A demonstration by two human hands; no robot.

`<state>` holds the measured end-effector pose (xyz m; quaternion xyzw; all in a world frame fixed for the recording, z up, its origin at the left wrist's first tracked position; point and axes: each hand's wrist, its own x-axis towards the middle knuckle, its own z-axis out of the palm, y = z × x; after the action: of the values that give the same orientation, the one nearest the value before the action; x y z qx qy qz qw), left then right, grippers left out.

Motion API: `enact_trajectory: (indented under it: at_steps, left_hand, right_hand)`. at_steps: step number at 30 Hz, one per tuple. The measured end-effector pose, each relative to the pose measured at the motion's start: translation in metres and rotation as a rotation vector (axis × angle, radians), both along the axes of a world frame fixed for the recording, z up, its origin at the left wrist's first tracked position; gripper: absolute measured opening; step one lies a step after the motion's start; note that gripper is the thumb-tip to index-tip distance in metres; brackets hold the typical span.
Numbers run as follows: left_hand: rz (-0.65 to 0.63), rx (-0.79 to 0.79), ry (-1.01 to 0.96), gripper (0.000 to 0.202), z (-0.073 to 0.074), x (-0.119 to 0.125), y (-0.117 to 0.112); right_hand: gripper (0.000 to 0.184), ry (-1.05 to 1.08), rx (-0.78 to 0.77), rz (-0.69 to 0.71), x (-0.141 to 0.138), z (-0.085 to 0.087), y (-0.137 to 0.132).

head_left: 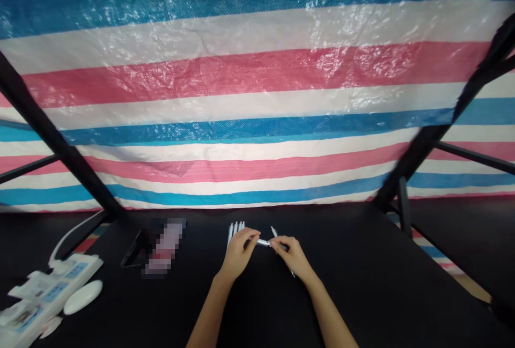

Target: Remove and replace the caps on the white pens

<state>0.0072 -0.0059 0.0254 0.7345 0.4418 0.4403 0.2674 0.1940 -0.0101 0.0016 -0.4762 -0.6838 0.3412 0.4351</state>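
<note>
Both my hands meet over a black table [362,283]. My left hand [238,254] is closed in a pinch on one end of a small white pen [263,242]. My right hand [290,254] is closed on the pen's other end, with another thin dark pen-like piece sticking out below its fingers. A white pen tip [273,230] points up just above my right hand. A row of several white pens [235,228] lies on the table right behind my left hand.
A white power strip [44,291] with its cable and a white oval object [83,296] lie at the left edge. A dark phone-like slab and a blurred item [163,249] sit left of the pens. Black frame bars [52,139] cross a striped tarp [257,96] behind.
</note>
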Motion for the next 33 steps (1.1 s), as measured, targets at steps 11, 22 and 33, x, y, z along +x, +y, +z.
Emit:
enact_trajectory:
  at_steps: [11,22,33]
  left_hand:
    - [0.204,-0.069,-0.154,0.021,-0.016,-0.02,0.011]
    - [0.163,-0.175,-0.205,0.028,-0.028,-0.032,0.006]
    - [0.334,0.098,0.097,0.04,-0.031,-0.038,0.006]
  right_hand:
    - [0.038,0.15,-0.126,-0.044,0.009,-0.006,0.006]
    - [0.045,0.239,-0.143,-0.131,0.009,-0.011,0.008]
    - [0.026,0.188,-0.013,-0.097,0.004,-0.014,0.006]
